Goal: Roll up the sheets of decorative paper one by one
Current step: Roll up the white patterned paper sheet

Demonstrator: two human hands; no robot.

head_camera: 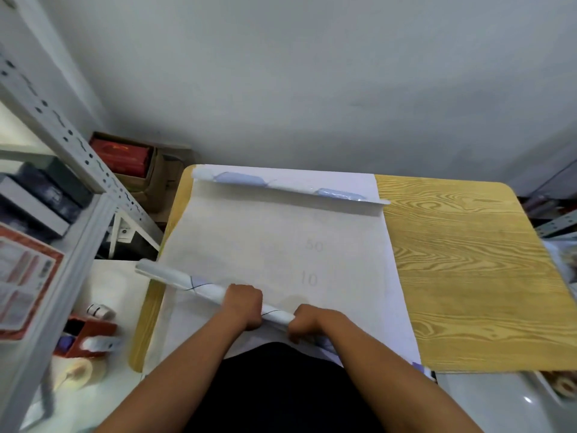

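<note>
Two hands, my left hand (pixel 243 306) and right hand (pixel 304 326), curl round the paper roll (pixel 199 287) lying crosswise at the sheet's (pixel 274 245) near end, flat paper running away from me.

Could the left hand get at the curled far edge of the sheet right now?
Probably not as things stand. The left hand grips the rolled near end of the sheet, as does the right hand. The curled far edge lies across the flat paper; nothing blocks the way, but it must let go first.
</note>
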